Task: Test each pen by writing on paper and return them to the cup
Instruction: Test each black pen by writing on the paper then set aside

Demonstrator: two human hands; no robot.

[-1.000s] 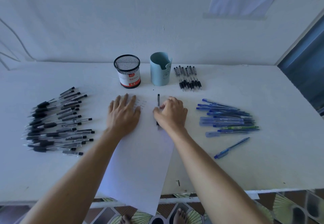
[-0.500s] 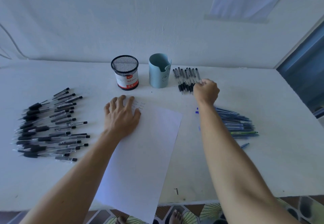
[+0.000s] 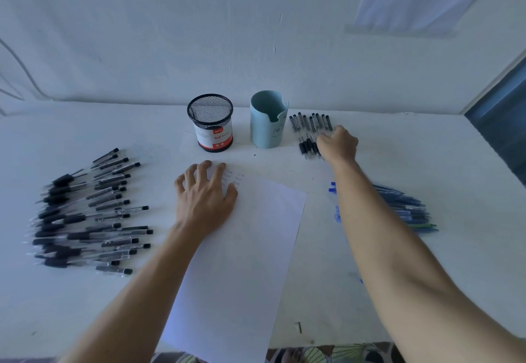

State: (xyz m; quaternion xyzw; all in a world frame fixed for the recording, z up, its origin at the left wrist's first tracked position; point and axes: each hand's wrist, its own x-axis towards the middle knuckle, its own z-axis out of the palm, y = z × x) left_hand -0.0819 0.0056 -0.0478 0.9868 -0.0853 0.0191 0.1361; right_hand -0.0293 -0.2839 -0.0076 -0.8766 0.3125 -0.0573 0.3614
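1. At the upper right of centre, my right hand (image 3: 337, 143) now sits on the short row of clear pens with black grips (image 3: 308, 123), just right of the pale blue plastic cup (image 3: 267, 121) with the notched rim. A second ago it was down at the white sheet of paper (image 3: 250, 249), working a black pen near the top of the page.
2. Its fingers curl down over the right end of that row, knuckles toward me. I cannot tell whether they are grasping a pen or have just let one go. The tested pen is gone from the paper, so I judge it is under this hand or back in the row.
3. My left hand (image 3: 206, 192) has stayed put: released, fingers spread, pressing the sheet's upper left corner beside the faint test writing (image 3: 234, 179).
4. No pen stands up out of the blue cup or the black wire-mesh cup (image 3: 210, 123) with the red-and-white label to its left, so I see no returns yet. I read this as the swap between one test and the next.
5. On the white desk (image 3: 427, 163), the fan of black pens (image 3: 85, 214) at frame left and the heap of blue pens (image 3: 407, 212) at right, partly behind my forearm, suggest most of the testing is still ahead.
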